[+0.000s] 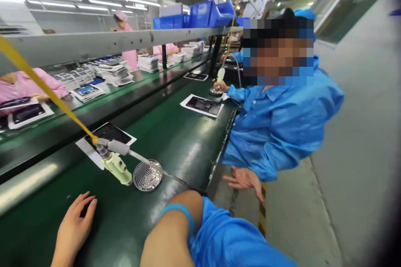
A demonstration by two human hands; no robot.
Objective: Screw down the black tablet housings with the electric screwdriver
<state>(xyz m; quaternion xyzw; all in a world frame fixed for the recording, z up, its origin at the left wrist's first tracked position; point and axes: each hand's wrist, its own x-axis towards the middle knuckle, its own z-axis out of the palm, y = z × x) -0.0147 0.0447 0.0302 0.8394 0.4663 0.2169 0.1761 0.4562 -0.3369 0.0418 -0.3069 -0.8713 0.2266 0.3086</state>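
Down came a yellow strap [53, 91] from the far left, and below it the left hand [75, 223] hovered or rested over the green surface [172, 137] (contact was unclear), fingers loosely spread, gripping nothing! A dark-screened device [114, 133] lay on white backing along the far edge, a pale-green electric screwdriver [119, 169] hanging just before it. Next, toward the right edge, sat a dimpled dish [140, 178], the tool's cable [142, 159] passing over it. The right forearm [166, 246] showed; its hand didn't, grip unknown. Danger here: an elbow snagging that cable could have swung the driver, scattering the dish's contents or scratching the screen.
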